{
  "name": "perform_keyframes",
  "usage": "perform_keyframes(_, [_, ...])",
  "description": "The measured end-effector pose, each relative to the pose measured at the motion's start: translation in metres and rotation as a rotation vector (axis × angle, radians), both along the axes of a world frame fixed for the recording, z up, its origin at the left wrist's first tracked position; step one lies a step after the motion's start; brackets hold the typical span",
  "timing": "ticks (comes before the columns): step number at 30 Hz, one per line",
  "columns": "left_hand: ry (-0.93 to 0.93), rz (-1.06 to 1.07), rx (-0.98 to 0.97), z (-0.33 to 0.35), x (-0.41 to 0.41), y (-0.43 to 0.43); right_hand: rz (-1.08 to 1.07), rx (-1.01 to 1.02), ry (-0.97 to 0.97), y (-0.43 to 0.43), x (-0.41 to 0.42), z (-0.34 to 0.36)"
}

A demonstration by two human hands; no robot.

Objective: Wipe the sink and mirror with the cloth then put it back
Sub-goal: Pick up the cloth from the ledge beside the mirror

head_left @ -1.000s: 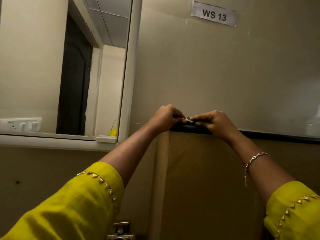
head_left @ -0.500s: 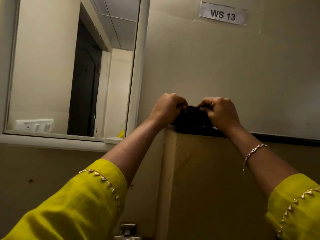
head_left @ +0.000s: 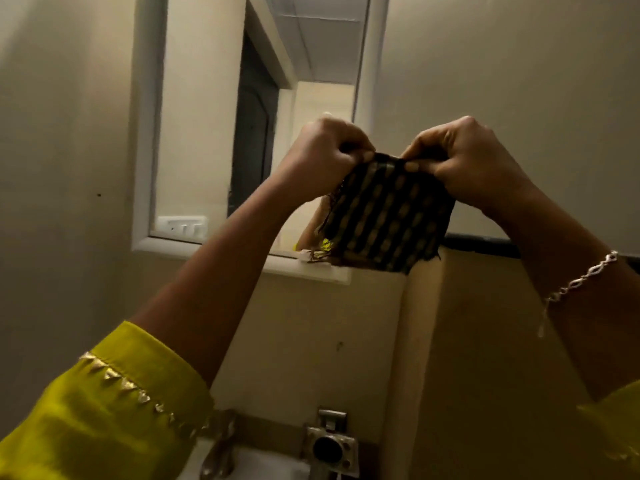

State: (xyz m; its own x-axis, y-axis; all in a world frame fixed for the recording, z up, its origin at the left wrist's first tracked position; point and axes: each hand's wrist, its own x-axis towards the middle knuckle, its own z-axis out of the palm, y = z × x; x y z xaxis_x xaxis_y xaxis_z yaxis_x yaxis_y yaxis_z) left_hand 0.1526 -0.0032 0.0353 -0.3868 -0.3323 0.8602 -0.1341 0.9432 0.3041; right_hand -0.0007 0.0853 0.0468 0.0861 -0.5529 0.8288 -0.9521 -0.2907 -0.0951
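A dark cloth [head_left: 388, 216] with pale checks hangs unfolded in the air between my two raised hands. My left hand [head_left: 327, 152] pinches its upper left corner and my right hand [head_left: 457, 157] pinches its upper right corner. Behind and to the left is the white-framed mirror [head_left: 201, 133] on the wall. At the bottom edge a strip of the white sink [head_left: 256, 465] shows, with a metal tap [head_left: 218, 452] on it; most of the basin is out of view.
A brown boxed column [head_left: 485, 341] with a black top ledge [head_left: 478, 241] stands right of the mirror, just behind the cloth. A metal fitting [head_left: 329, 445] is fixed to the wall above the sink. My yellow sleeves fill the lower corners.
Both hands have lifted the cloth off the black ledge and drawn it left, toward the mirror. It now hangs open. The view has tilted down, bringing the sink and tap into sight.
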Motion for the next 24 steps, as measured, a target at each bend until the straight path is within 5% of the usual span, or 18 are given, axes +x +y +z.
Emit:
perform_keyframes(11, [-0.368,0.076,0.463,-0.107,0.113,-0.012,0.584,0.641,-0.346,-0.053,0.07,-0.128])
perform_keyframes(24, [-0.572,0.098,0.778,-0.233,0.171,-0.066,0.648,1.138,-0.698,-0.105,0.14,-0.285])
